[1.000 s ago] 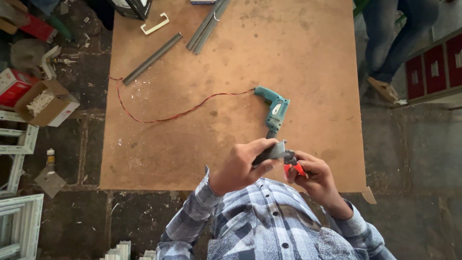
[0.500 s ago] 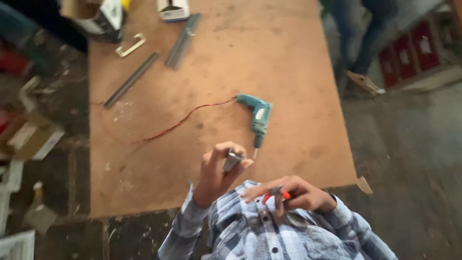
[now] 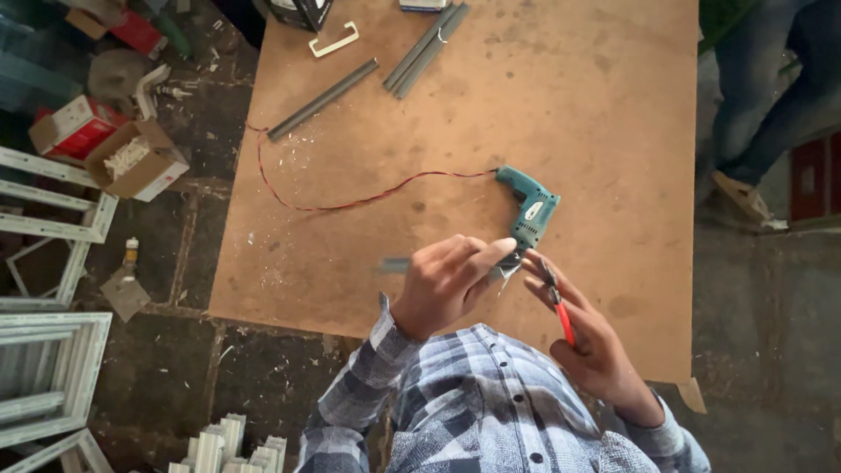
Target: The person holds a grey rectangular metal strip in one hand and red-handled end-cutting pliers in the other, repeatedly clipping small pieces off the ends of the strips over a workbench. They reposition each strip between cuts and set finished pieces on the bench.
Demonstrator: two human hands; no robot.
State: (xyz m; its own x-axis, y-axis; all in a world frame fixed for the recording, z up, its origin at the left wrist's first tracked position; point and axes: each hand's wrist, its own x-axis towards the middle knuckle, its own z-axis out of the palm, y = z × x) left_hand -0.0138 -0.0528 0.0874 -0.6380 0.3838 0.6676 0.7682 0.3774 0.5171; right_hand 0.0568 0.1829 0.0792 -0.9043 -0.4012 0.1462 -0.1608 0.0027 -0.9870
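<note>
My left hand [image 3: 447, 282] pinches a short grey metal piece [image 3: 399, 264] that sticks out to its left, above the front part of the brown board table [image 3: 368, 131]. My right hand [image 3: 591, 346] grips red-handled pliers [image 3: 557, 302], whose jaws point at the metal piece just below a teal electric drill [image 3: 528, 213]. The drill lies on the table with its red twisted cord [image 3: 350, 203] running left to the table's edge. Both hands meet close together near the table's front edge.
Grey metal profiles [image 3: 322, 99] and a second bundle of grey bars [image 3: 424, 49] lie at the back of the table, with a white handle [image 3: 334, 41]. Cardboard boxes [image 3: 136, 159] and white window frames [image 3: 48, 368] sit on the floor at left. Another person's legs [image 3: 771, 96] stand at right.
The view has swung and steadied. My right hand with the pliers came up from near my chest to meet the metal piece in my left hand beside the drill.
</note>
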